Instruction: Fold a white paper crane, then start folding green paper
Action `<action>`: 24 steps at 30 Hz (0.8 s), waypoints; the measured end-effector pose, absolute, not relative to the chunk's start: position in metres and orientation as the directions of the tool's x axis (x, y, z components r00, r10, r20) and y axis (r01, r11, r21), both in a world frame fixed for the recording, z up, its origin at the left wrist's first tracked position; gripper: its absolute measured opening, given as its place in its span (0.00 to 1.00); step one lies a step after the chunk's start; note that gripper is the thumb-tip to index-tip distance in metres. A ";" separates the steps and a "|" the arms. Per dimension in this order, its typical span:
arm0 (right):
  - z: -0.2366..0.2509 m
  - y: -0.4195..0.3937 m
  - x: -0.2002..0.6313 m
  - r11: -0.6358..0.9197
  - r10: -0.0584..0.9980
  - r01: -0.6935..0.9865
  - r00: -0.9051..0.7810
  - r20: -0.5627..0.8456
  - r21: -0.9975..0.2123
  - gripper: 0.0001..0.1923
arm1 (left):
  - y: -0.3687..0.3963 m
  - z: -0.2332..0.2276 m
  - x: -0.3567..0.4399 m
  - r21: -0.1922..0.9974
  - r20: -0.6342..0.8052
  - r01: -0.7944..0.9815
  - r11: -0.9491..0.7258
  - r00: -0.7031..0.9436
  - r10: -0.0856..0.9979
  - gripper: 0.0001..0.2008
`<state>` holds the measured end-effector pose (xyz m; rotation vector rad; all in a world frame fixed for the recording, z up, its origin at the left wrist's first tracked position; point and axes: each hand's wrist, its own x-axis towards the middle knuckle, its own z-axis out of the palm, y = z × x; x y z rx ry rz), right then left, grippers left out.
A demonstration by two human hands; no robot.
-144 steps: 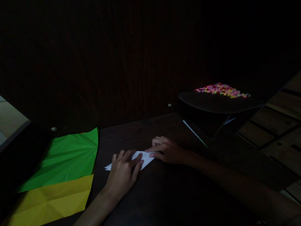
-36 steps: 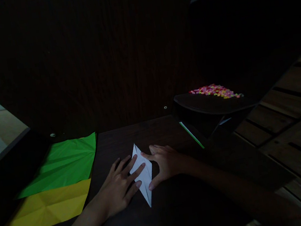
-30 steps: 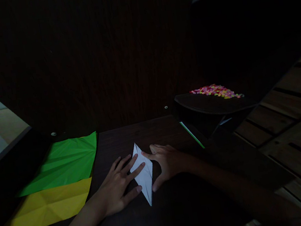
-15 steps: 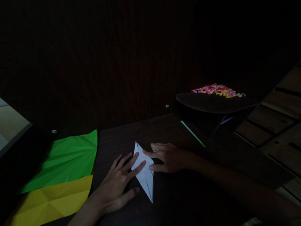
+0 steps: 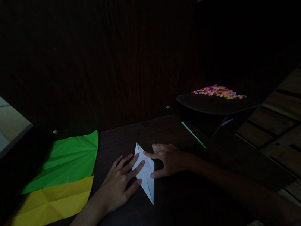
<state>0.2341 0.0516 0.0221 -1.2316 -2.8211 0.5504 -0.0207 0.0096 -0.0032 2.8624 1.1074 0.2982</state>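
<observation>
I see both hands flat, fingers spread, on the white folded paper; nothing pinched. Left hand lies left of it, right hand right; its long axis points away from me.

A dark wooden bench carries a folded white paper flat between the left hand and right hand; green sheet and yellow sheet lie well left of the left hand.

Two hands, left hand and right hand; three paper sheets.
</observation>
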 end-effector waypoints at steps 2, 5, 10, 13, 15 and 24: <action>0.023 0.051 0.235 0.644 0.701 0.696 -0.703 -0.119 -0.318 0.46 | 0.010 -0.004 -0.022 0.114 0.182 0.657 -0.745 0.723 0.666 0.27; 0.022 0.049 0.235 0.679 0.691 0.681 -0.719 -0.074 -0.274 0.45 | 0.008 -0.005 -0.023 0.116 0.230 0.657 -0.745 0.711 0.664 0.23; 0.021 0.042 0.233 0.760 0.634 0.618 -0.773 0.018 -0.204 0.34 | 0.001 0.000 -0.020 0.169 0.302 0.641 -0.749 0.690 0.658 0.18; 0.019 0.041 0.232 0.806 0.582 0.565 -0.811 0.058 -0.178 0.26 | -0.001 0.002 -0.018 0.183 0.316 0.637 -0.749 0.683 0.658 0.18; 0.017 0.041 0.232 0.832 0.547 0.528 -0.833 0.088 -0.170 0.22 | -0.002 0.002 -0.017 0.186 0.318 0.639 -0.746 0.680 0.661 0.17; -0.002 0.045 0.228 0.828 0.546 0.476 -0.806 0.230 -0.296 0.13 | 0.000 -0.005 -0.010 0.208 0.376 0.717 -0.665 0.569 0.731 0.18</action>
